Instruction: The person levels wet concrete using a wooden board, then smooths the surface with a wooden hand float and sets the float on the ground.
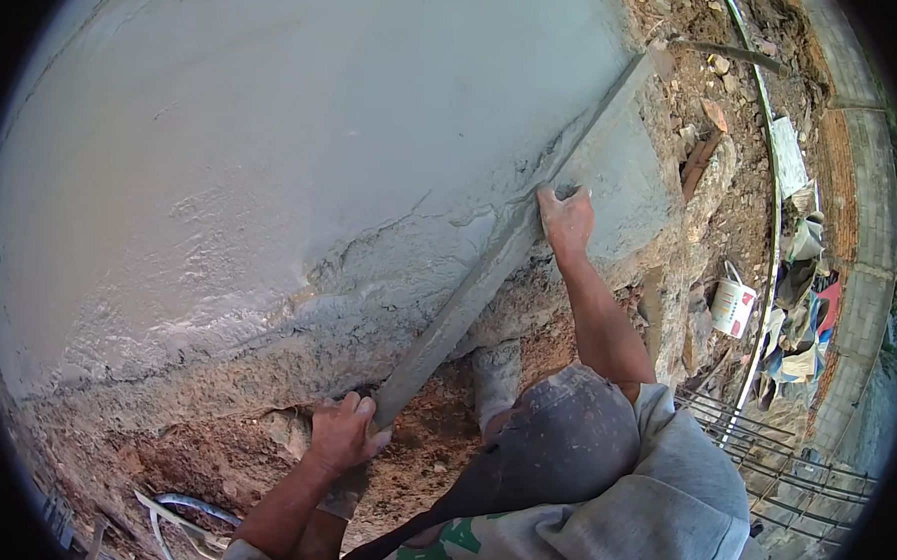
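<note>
A long, straight screed board (469,284), coated in grey cement, lies at a slant across the edge of the wet concrete slab (291,117). My left hand (343,433) is closed around its near, lower end. Farther up the board, my right hand (567,220) grips its near side, fingers hooked over the edge. Beside the board on the left, the concrete is rough and ridged, while farther off its surface looks smooth. The board's far end reaches the slab's right edge.
My bent knee (565,435) is close below the board. Red-brown soil (206,461) drops away along the slab's near edge, with a pale hose (194,526) on it. At right are a white bucket (733,306), steel bars (777,456), rubble and a block wall (870,192).
</note>
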A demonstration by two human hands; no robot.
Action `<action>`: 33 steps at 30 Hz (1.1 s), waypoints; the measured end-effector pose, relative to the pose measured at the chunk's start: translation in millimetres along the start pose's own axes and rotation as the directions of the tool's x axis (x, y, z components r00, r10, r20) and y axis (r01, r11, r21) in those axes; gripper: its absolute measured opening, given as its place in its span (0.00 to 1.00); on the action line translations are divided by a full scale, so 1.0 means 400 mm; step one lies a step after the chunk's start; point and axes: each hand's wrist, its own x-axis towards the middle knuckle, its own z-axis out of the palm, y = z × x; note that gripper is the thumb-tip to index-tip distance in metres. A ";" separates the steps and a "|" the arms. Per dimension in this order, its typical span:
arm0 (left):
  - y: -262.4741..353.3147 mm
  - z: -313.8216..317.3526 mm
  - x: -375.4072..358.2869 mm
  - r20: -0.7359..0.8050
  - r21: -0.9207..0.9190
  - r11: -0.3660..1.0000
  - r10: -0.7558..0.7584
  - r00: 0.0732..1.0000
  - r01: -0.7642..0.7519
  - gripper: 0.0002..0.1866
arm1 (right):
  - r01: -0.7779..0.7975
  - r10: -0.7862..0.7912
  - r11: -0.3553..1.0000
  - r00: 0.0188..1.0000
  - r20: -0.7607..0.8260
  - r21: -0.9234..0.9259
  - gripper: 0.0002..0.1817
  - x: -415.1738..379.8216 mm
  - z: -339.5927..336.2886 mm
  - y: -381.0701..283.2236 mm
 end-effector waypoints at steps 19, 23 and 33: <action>0.071 0.077 -0.018 -0.093 -0.163 0.968 -0.205 0.974 0.189 0.25 | 0.245 -0.248 0.969 0.960 0.127 0.041 0.31 0.050 0.099 -0.247; 0.090 0.092 -0.019 -0.176 -0.177 0.967 -0.214 0.961 0.183 0.26 | 0.337 -0.340 0.940 0.926 0.164 0.047 0.30 0.046 0.142 -0.331; 0.122 0.127 -0.007 -0.141 -0.272 0.920 -0.328 0.934 0.282 0.30 | 0.420 -0.434 0.901 0.870 0.234 0.109 0.29 0.021 0.170 -0.441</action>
